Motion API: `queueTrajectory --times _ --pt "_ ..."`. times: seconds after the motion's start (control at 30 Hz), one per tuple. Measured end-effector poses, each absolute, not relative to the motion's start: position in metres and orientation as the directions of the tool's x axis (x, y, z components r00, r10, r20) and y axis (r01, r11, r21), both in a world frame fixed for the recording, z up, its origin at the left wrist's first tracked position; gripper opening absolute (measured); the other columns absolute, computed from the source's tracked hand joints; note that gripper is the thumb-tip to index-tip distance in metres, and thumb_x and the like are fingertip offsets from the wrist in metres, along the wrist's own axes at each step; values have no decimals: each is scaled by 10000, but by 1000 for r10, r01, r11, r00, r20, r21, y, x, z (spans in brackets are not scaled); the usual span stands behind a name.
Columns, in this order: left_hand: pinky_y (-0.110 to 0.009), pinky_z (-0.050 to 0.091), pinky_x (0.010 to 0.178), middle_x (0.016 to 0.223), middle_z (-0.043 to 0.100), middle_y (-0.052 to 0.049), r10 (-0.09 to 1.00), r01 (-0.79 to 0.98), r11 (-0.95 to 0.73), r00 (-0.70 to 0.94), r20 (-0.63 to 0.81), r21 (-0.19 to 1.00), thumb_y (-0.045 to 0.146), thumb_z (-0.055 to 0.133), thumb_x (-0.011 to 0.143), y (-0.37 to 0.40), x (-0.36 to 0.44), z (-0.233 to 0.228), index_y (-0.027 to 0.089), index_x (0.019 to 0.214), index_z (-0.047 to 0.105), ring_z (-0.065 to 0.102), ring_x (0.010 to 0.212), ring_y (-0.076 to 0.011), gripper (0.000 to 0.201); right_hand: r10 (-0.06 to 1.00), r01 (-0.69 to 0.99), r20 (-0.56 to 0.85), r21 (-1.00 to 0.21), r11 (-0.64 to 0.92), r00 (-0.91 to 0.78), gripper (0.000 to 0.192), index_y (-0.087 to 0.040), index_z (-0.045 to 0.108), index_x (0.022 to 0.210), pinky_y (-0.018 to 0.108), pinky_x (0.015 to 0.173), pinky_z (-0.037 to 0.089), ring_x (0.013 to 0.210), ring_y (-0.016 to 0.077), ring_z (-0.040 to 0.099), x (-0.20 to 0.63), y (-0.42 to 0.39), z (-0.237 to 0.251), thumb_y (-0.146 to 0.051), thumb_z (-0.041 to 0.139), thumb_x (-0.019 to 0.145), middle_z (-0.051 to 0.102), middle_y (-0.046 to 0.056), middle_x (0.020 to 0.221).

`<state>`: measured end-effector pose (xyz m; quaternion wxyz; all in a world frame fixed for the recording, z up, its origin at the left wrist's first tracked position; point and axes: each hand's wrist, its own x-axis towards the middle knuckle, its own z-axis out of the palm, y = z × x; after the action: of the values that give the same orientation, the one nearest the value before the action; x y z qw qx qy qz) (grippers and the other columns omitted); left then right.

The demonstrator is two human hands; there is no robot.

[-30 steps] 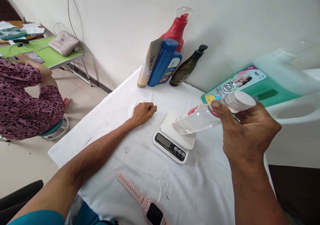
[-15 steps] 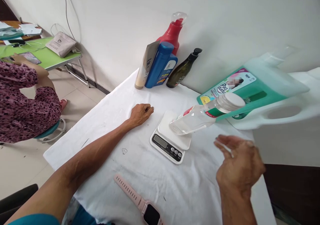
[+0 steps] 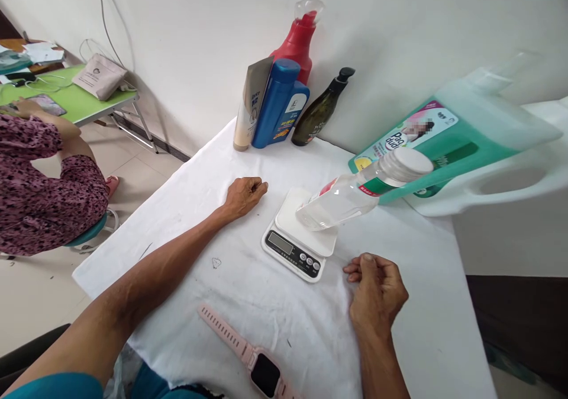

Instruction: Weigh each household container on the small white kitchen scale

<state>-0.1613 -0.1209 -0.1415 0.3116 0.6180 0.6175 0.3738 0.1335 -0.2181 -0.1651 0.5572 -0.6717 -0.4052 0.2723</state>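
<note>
A clear plastic bottle (image 3: pixel 339 202) with a white cap and a green-and-red neck band stands on a white digital kitchen scale (image 3: pixel 306 233). The scale's small display looks blank. My left hand (image 3: pixel 244 196) rests on the cloth left of the scale, its fingers curled into a loose fist with nothing visible in them. To the right of the scale lies my right hand (image 3: pixel 377 286), fingers bent together and thumb on top, apart from both bottle and scale. I see nothing held in it.
A pink watch (image 3: pixel 265 374) lies at the front of the white cloth (image 3: pixel 177 322). Behind stand a beige tube (image 3: pixel 252 103), blue bottles (image 3: pixel 277 106), a red bottle (image 3: pixel 295 47), a dark pump bottle (image 3: pixel 322 109) and a large green detergent jug (image 3: pixel 452 144). Someone sits (image 3: pixel 66 198) at the left.
My right hand has moved left and come down onto the cloth nearer the scale. The bottle and my left hand keep their places; the view has shifted slightly.
</note>
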Motion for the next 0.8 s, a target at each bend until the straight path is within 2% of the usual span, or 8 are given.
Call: queueTrajectory --times 0.3,0.53,0.6,0.67,0.73,0.8 --pt "-328 215 645 622 264 41 996 527 -43 -43 78 849 360 497 947 -121 -161 -141 218 636 264 271 621 -116 414 853 269 83 -961 -70 516 324 -188 660 906 249 595 451 609 115 557 134 -220 -163 -490 770 866 655 -6 704" --pt "-327 216 643 623 260 42 996 521 -38 -47 73 853 349 501 950 -121 -161 -140 217 633 265 270 621 -116 416 844 241 40 -965 -107 535 455 -192 647 944 271 604 461 634 126 563 131 -220 -161 -592 820 812 657 -1 764" --pt "-324 219 646 625 267 41 997 523 -28 -46 61 852 346 499 952 -121 -161 -139 217 634 275 280 626 -117 410 847 233 43 -968 -96 531 552 -205 621 1014 301 666 511 742 157 628 129 -219 -155 -640 850 765 688 22 907" --pt "-322 218 646 625 269 40 998 528 -19 -41 48 849 341 498 951 -121 -161 -138 217 631 279 279 629 -119 407 862 249 98 -968 -34 498 690 -226 581 1124 369 822 570 989 222 686 125 -214 -144 -652 903 687 687 68 1150" --pt "-323 216 644 622 261 40 998 531 -16 -41 45 847 338 499 948 -121 -161 -137 217 627 274 270 627 -119 410 884 281 178 -958 56 433 846 -248 530 1250 463 1019 552 1270 289 626 117 -205 -130 -634 946 622 603 116 1392" --pt "-324 213 641 618 252 41 998 528 -16 -45 47 849 340 497 947 -121 -160 -136 217 623 269 265 621 -120 415 904 312 237 -942 124 356 965 -266 474 1363 538 1156 471 1442 319 514 107 -194 -115 -614 962 606 503 143 1537"
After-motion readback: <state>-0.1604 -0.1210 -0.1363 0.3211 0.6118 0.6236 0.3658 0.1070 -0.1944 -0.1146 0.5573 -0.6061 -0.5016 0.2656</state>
